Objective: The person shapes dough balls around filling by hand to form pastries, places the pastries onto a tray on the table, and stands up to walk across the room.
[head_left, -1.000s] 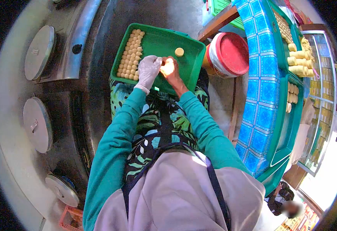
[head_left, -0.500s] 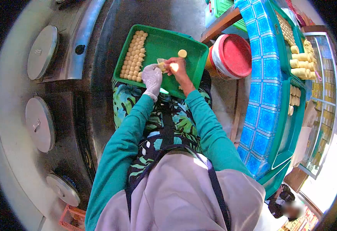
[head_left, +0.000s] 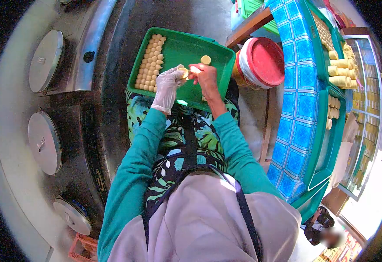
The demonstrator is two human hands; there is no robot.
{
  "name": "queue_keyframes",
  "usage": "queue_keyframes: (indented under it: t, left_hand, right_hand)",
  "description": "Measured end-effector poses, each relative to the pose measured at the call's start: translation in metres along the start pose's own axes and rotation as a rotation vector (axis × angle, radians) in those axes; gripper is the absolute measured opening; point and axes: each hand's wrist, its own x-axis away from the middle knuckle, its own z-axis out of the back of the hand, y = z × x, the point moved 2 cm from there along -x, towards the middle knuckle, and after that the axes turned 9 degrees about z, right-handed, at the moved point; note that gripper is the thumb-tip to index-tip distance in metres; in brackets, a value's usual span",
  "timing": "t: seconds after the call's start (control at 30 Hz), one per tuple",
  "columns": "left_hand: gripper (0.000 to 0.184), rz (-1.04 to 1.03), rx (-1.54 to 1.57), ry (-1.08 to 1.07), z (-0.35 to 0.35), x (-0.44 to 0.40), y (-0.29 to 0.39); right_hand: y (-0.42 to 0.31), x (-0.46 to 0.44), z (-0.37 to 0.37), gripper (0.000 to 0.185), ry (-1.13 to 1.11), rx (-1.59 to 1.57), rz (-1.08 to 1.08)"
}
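A green tray (head_left: 191, 43) rests on my lap, with rows of small round dough balls (head_left: 148, 65) along its left side. My left hand (head_left: 168, 83), in a thin whitish glove, pinches a small pale dough piece (head_left: 183, 73) above the tray's middle. Close beside it on the right, my bare right hand (head_left: 206, 78) has its fingers drawn together, pointing at that piece. Whether they hold anything is too small to tell. A pale dough disc (head_left: 205, 60) lies on the tray just beyond my right hand.
To the right stands a bucket with a red lid (head_left: 266, 62). Beyond it, a table with a blue checked cloth (head_left: 299, 100) bears green trays and dough rolls (head_left: 341, 72). Round metal lids (head_left: 46, 61) are at the left. Part of a person (head_left: 318, 225) shows at the lower right.
My left hand has turned from a closed grip to showing the dough piece at its fingertips. My right hand has shifted slightly right, its fingers now apart from the piece.
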Motion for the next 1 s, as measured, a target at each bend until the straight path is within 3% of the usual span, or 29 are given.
queue_keyframes:
  t: [0.03, 0.07, 0.13, 0.27, 0.33, 0.4, 0.47, 0.53, 0.6, 0.67, 0.73, 0.8, 0.83, 0.87, 0.93, 1.0]
  left_hand:
    - [0.026, 0.001, 0.058, -0.094, 0.001, 0.004, 0.001]
    - [0.026, 0.002, 0.058, -0.095, 0.0, 0.01, 0.004]
    - [0.029, 0.025, 0.108, -0.14, -0.004, 0.019, 0.009]
    - [0.03, 0.058, 0.079, -0.174, -0.001, 0.021, 0.009]
    - [0.031, -0.042, -0.08, -0.029, 0.003, 0.024, 0.008]
    - [0.032, -0.059, -0.022, -0.017, 0.002, 0.023, 0.003]
    - [0.032, -0.072, 0.039, -0.008, 0.001, 0.022, 0.0]
    - [0.04, -0.024, 0.018, 0.04, 0.0, 0.025, -0.004]
    - [0.044, -0.026, 0.028, 0.006, -0.002, 0.027, -0.008]
    - [0.048, -0.031, 0.039, -0.028, -0.002, 0.03, -0.01]
    - [0.053, -0.017, -0.001, -0.066, -0.004, 0.033, -0.01]
    - [0.043, -0.022, 0.036, -0.114, -0.008, 0.035, -0.011]
    - [0.038, 0.012, 0.037, -0.227, -0.009, 0.037, -0.011]
    - [0.034, 0.049, 0.039, -0.34, -0.011, 0.042, -0.012]
    - [0.027, 0.081, 0.037, -0.356, -0.016, 0.05, -0.014]
    - [0.029, 0.119, 0.015, -0.385, -0.022, 0.062, -0.014]
  right_hand:
    - [-0.005, 0.005, 0.001, 0.024, 0.156, 0.151, 0.099]
    - [-0.003, 0.005, 0.001, 0.024, 0.156, 0.152, 0.099]
    - [0.011, 0.011, -0.001, 0.023, 0.204, -0.298, -0.319]
    - [0.028, 0.016, -0.004, 0.019, 0.183, -0.653, -0.272]
    - [0.03, 0.018, -0.009, 0.018, 0.164, -0.773, -0.26]
    - [0.007, 0.023, -0.009, 0.014, 0.172, -0.245, 0.042]
    - [-0.006, 0.032, -0.016, 0.013, 0.205, -0.15, 0.11]
    - [-0.017, 0.04, -0.017, 0.01, 0.134, 0.449, 0.67]
    - [-0.028, 0.055, -0.016, 0.007, 0.095, 0.608, 0.702]
    - [-0.041, 0.066, -0.017, 0.005, 0.064, 0.973, 0.77]
    - [-0.042, 0.075, -0.011, 0.011, 0.038, 0.961, 0.682]
    - [-0.047, 0.082, 0.002, 0.015, 0.204, 0.483, 0.656]
    - [-0.047, 0.087, 0.007, 0.017, 0.27, 0.331, 0.508]
    - [-0.051, 0.089, 0.009, 0.017, 0.277, 0.334, 0.503]
    - [-0.045, 0.087, 0.014, 0.016, 0.338, -0.303, 0.049]
    - [-0.029, 0.086, 0.017, 0.022, 0.27, -0.384, -0.006]
